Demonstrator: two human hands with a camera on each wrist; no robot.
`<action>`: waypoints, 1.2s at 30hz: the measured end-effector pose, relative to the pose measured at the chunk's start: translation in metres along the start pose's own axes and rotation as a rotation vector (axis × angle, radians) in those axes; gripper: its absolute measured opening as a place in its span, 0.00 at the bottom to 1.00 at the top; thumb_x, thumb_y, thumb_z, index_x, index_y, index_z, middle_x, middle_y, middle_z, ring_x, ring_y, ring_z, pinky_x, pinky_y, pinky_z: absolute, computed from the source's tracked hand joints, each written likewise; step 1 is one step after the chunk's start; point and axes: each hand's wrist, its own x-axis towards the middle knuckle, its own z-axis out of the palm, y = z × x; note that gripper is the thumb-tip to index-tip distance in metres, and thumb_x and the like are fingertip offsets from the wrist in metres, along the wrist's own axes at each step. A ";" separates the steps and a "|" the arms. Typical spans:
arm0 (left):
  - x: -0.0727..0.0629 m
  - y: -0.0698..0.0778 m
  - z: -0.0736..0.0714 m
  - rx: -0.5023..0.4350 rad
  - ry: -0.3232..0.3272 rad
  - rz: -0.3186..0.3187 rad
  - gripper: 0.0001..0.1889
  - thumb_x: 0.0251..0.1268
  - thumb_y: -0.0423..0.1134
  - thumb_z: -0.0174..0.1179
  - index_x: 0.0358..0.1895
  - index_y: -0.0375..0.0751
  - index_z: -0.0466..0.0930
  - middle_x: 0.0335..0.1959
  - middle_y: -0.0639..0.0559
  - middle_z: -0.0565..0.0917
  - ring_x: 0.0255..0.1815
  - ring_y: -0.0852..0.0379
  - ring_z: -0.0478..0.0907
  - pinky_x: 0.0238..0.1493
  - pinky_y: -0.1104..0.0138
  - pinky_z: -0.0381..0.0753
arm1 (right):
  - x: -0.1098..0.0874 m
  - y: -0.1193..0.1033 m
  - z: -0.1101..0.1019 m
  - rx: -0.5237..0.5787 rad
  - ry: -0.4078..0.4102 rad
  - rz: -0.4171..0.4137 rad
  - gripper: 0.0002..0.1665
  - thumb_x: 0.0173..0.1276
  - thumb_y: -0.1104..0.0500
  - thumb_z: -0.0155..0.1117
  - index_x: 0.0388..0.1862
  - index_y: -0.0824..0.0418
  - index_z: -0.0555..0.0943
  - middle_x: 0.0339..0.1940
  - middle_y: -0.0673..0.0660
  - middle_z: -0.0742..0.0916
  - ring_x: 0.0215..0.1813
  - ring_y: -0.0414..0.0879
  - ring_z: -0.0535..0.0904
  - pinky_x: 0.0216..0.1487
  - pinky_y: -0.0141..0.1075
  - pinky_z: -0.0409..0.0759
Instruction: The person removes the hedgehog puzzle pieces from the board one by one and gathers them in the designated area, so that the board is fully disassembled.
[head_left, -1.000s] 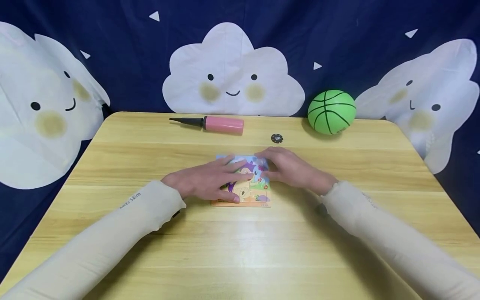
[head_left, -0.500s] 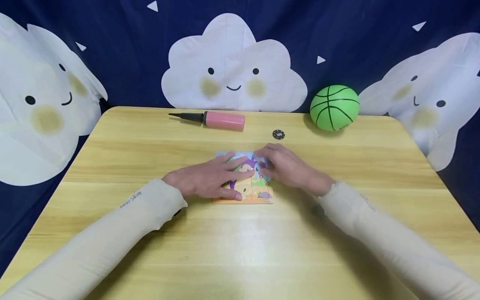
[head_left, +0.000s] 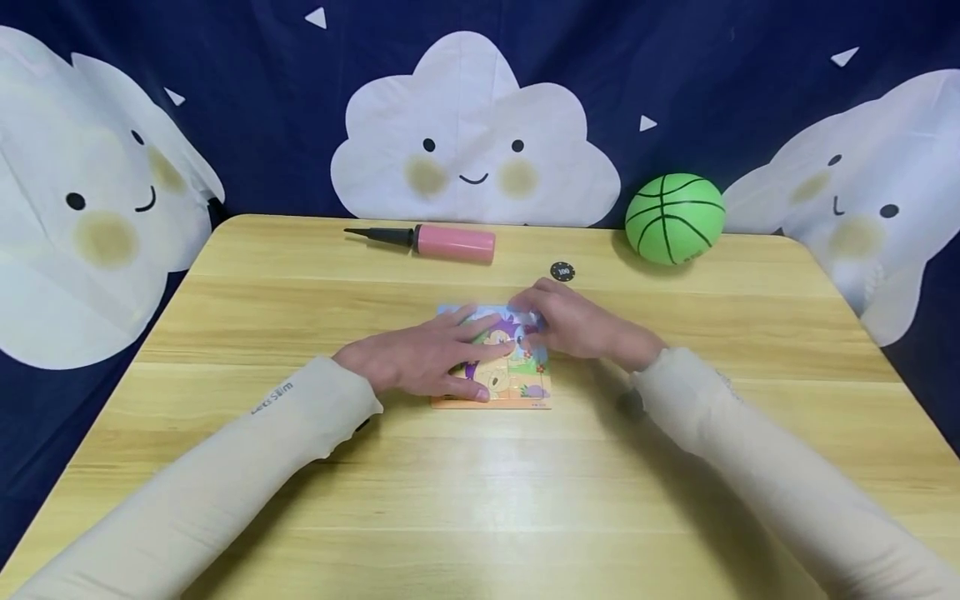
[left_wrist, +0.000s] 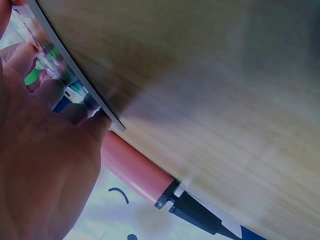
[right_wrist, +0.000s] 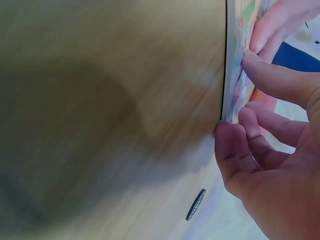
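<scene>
A small square jigsaw puzzle [head_left: 525,390] lies on the table, printed with a cartoon figure with purple hair. My left hand [head_left: 427,358] rests on its left half with the fingers spread. In the left wrist view, that hand [left_wrist: 50,135] lies along the board's edge. At the puzzle's upper right corner, my right hand [head_left: 573,321] bends its fingers at the far edge. Its thumb [right_wrist: 272,80] is on the picture face in the right wrist view, with curled fingertips [right_wrist: 230,137] right at the corner. The hands cover part of the picture.
Behind the puzzle lies a pink hand pump [head_left: 455,243] with a black nozzle. A black round chip [head_left: 562,272] marked 100 lies beyond the right hand. The green ball [head_left: 675,219] sits at the table's back right, before a dark blue cloud-patterned curtain [head_left: 255,100].
My right hand's fingers have bent more and drawn in at the puzzle's corner. The left hand stays spread on the puzzle. The head view has shifted slightly.
</scene>
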 end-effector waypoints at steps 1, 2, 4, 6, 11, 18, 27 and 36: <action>0.000 0.000 0.000 0.000 0.002 0.003 0.40 0.81 0.70 0.53 0.89 0.70 0.51 0.94 0.55 0.40 0.94 0.40 0.28 0.92 0.44 0.41 | 0.000 0.000 -0.001 0.009 -0.005 0.005 0.33 0.69 0.63 0.81 0.70 0.70 0.82 0.58 0.65 0.86 0.57 0.56 0.78 0.60 0.48 0.84; 0.000 0.000 0.000 0.001 0.004 0.006 0.40 0.81 0.70 0.53 0.89 0.70 0.51 0.94 0.55 0.40 0.94 0.40 0.28 0.92 0.44 0.40 | 0.000 0.000 -0.002 0.019 -0.009 0.012 0.32 0.69 0.63 0.81 0.70 0.69 0.82 0.57 0.65 0.85 0.57 0.55 0.77 0.59 0.48 0.84; 0.000 0.000 0.000 0.002 0.006 0.011 0.40 0.81 0.70 0.53 0.89 0.70 0.51 0.94 0.55 0.40 0.94 0.39 0.28 0.92 0.45 0.40 | 0.000 0.000 -0.003 0.042 -0.014 0.026 0.30 0.69 0.64 0.81 0.68 0.67 0.84 0.57 0.64 0.84 0.57 0.55 0.77 0.58 0.47 0.84; -0.001 0.000 -0.001 0.005 0.008 0.013 0.40 0.81 0.69 0.53 0.89 0.70 0.51 0.94 0.54 0.40 0.94 0.39 0.29 0.92 0.44 0.40 | 0.000 -0.001 -0.004 0.061 -0.014 0.038 0.27 0.69 0.64 0.81 0.65 0.65 0.85 0.58 0.64 0.83 0.57 0.55 0.77 0.58 0.46 0.83; -0.002 0.001 -0.002 0.005 0.007 0.004 0.40 0.82 0.69 0.53 0.89 0.70 0.51 0.94 0.55 0.39 0.94 0.40 0.28 0.92 0.44 0.40 | 0.000 -0.002 -0.003 0.080 0.003 0.080 0.29 0.69 0.63 0.81 0.68 0.63 0.83 0.61 0.63 0.83 0.57 0.54 0.78 0.60 0.46 0.83; -0.002 0.000 -0.002 0.011 0.010 0.015 0.40 0.82 0.69 0.53 0.90 0.70 0.51 0.94 0.52 0.40 0.93 0.38 0.29 0.92 0.44 0.39 | -0.007 -0.007 0.000 0.006 0.042 0.074 0.41 0.69 0.60 0.81 0.78 0.65 0.76 0.61 0.64 0.85 0.55 0.55 0.80 0.62 0.49 0.84; -0.001 -0.002 0.001 0.003 0.016 0.017 0.41 0.80 0.70 0.54 0.89 0.71 0.51 0.94 0.55 0.39 0.93 0.38 0.28 0.92 0.42 0.40 | -0.004 -0.005 -0.002 -0.009 0.021 0.025 0.35 0.69 0.61 0.81 0.72 0.69 0.80 0.54 0.63 0.87 0.54 0.55 0.78 0.58 0.48 0.83; 0.001 -0.002 0.002 0.012 0.018 0.024 0.41 0.81 0.71 0.53 0.90 0.71 0.50 0.94 0.56 0.39 0.93 0.38 0.28 0.92 0.43 0.39 | 0.000 -0.003 -0.004 0.048 -0.009 0.069 0.29 0.67 0.63 0.82 0.65 0.65 0.84 0.54 0.61 0.83 0.54 0.53 0.76 0.54 0.44 0.81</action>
